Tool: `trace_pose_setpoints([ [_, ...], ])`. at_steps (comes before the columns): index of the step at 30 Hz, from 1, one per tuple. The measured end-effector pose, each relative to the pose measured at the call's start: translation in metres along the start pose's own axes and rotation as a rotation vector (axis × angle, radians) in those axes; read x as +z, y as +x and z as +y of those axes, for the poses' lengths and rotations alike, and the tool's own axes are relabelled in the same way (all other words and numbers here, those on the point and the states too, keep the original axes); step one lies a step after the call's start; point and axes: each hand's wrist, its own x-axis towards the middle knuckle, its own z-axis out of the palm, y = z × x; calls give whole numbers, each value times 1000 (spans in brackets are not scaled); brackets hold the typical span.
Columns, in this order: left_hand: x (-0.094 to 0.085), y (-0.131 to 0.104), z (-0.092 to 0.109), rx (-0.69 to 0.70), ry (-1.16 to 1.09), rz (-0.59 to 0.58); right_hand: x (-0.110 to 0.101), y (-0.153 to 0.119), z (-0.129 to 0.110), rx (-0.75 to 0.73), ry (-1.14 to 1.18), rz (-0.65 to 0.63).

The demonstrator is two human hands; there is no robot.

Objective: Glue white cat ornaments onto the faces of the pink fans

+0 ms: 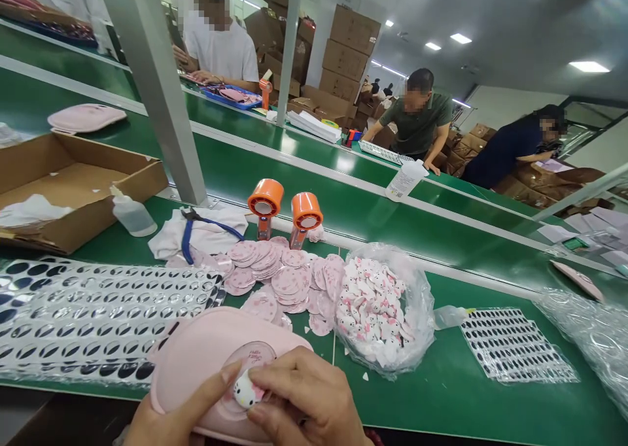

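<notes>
both hands (314, 400) hold a white cat-face piece (246, 391) against a pink case (196, 351).

Left hand (184, 410): thumb extended | right hand (318, 397): fingers (279, 380) bent, pinching | hands close together

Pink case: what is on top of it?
On the pink case a round printed disc and, over it, a white face piece, held by the right hand and touched by the left hand. Fingers hide parts of disc and piece.
</notes>
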Motion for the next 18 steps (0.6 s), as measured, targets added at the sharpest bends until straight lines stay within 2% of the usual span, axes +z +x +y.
trace_pose_setpoints([
  [6,13,-13,14,-55,-74,59,5,-1,-2,-38,-233,-42],
  [13,7,-9,12,-13,-81,63,7,5,-9,-80,-380,-90],
  [18,15,-14,16,-10,-107,121,15,1,-9,-118,-483,-40],
])
